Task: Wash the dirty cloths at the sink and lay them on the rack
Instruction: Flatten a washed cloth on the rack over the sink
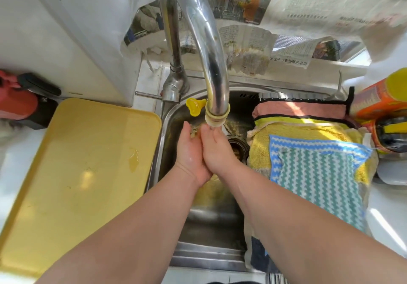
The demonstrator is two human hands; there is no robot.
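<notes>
Currently seeing left hand (191,154) and right hand (217,151) pressed palm to palm over the sink (209,255), just under the faucet (211,63) spout. Grip of both wide, fingers straight, holding nothing. Across the sink's right side, on the rack (273,96): pink cloth (301,110) at back, yellow cloth (308,129) next, blue zigzag cloth (319,173) on top. Left of the sink, yellow tray (77,173) on the surface

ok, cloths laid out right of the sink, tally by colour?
Pink cloth with black trim: 1
Yellow terry cloth: 1
Blue-and-white zigzag cloth: 1
Teal-and-white zigzag cloth: 1
Total: 4
A dark blue patch lower down is too hidden to count.
</notes>
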